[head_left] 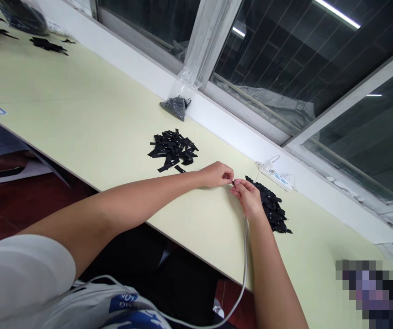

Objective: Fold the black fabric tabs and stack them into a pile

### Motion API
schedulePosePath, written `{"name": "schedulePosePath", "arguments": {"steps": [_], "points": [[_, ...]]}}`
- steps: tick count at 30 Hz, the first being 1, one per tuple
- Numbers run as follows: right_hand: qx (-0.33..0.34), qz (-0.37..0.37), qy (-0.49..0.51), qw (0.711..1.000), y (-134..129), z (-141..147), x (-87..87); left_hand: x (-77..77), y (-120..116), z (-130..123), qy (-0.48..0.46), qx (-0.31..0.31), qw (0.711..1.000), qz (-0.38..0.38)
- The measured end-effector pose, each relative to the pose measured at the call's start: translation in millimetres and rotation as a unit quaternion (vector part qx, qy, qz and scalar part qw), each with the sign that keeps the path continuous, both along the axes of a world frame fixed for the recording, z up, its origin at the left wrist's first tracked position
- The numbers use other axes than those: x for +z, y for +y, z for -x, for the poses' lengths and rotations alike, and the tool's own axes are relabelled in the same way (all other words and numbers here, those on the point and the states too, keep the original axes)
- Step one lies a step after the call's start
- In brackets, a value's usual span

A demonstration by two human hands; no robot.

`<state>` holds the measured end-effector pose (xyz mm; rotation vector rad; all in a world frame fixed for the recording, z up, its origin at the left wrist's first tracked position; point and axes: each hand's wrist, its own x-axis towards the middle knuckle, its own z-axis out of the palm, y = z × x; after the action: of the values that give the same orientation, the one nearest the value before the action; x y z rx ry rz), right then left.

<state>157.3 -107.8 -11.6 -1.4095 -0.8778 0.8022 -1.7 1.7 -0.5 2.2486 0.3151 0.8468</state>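
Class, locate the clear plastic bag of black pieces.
The plastic bag stands at the table's far edge against the window sill, just beyond the left pile of black strips.

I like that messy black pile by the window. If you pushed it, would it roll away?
Probably not: the pile of black strips looks like flat, thin pieces, so they would likely slide and scatter. They seem light and floppy, lying loosely crisscrossed on the smooth table.
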Motion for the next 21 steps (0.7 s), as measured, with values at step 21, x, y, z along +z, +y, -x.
{"name": "schedulePosePath", "arguments": {"steps": [21], "points": [[0.020, 0.004, -0.032, 0.999, -0.9, 8.0, 0.8, 4.2, -6.3, 1.4, -0.015, 0.030, 0.998, 0.053]]}}
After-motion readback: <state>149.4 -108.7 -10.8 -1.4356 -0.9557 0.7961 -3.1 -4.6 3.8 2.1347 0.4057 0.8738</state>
